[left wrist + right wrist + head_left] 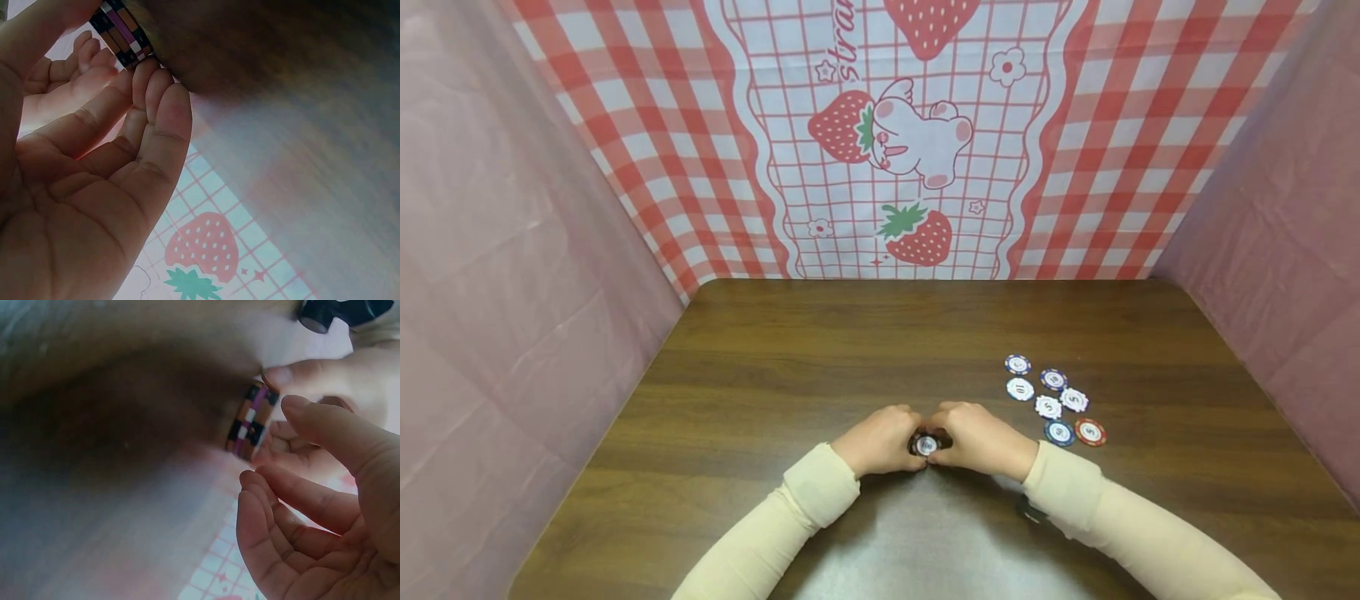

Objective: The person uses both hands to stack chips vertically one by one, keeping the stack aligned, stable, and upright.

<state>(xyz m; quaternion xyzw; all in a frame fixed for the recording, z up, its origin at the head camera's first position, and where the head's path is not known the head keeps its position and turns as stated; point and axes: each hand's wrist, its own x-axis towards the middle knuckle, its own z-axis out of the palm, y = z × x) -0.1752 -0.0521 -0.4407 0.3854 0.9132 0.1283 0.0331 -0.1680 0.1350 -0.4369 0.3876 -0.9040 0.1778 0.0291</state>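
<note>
A small stack of poker chips (927,446) sits on the table in the head view, its white-centred top chip face up. My left hand (883,439) curls round it from the left, and in the left wrist view its fingertips meet the edge of the stack (125,34). From the right, my right hand (981,437) curves round the same chips. The right wrist view shows black, orange and purple bands along the stack's edge (252,422), beside the right thumb and fingertips. Contact on the right side is hard to make out.
Several loose poker chips lie flat to the right of the hands, among them a red one (1091,432), a white one (1020,389) and a blue one (1054,379). The wooden table (760,358) meets a checked strawberry cloth (917,150) at its back edge.
</note>
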